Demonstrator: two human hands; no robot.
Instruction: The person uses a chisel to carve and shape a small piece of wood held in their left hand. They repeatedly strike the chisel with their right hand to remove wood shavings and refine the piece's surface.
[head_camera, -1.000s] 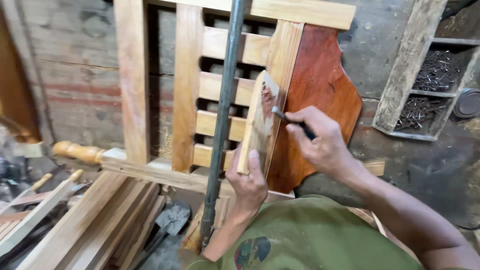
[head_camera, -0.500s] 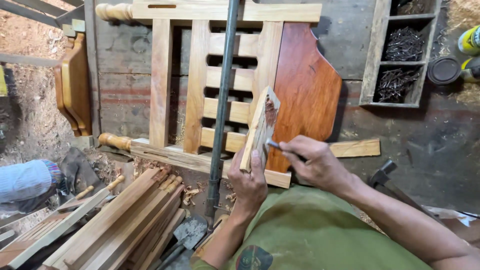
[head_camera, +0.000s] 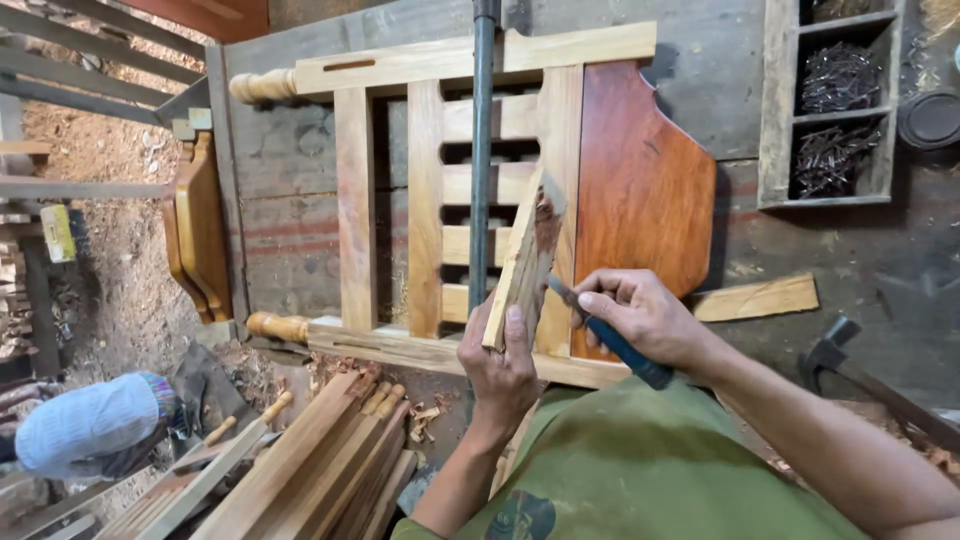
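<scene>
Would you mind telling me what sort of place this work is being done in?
Most likely a woodworking or furniture workshop: a slatted wooden frame lies on the bench, loose wooden strips are stacked beside it, a tray of nails sits nearby, and a hammer rests on the right.

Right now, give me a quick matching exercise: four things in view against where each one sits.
Things:
1. wood strip
2. blue-handled tool
3. hammer
4. nail box

Places:
A. top right corner
B. in the left hand
C. lying on the right, beyond the forearm
D. in the right hand

Pairs: 1-B, 2-D, 3-C, 4-A
</scene>
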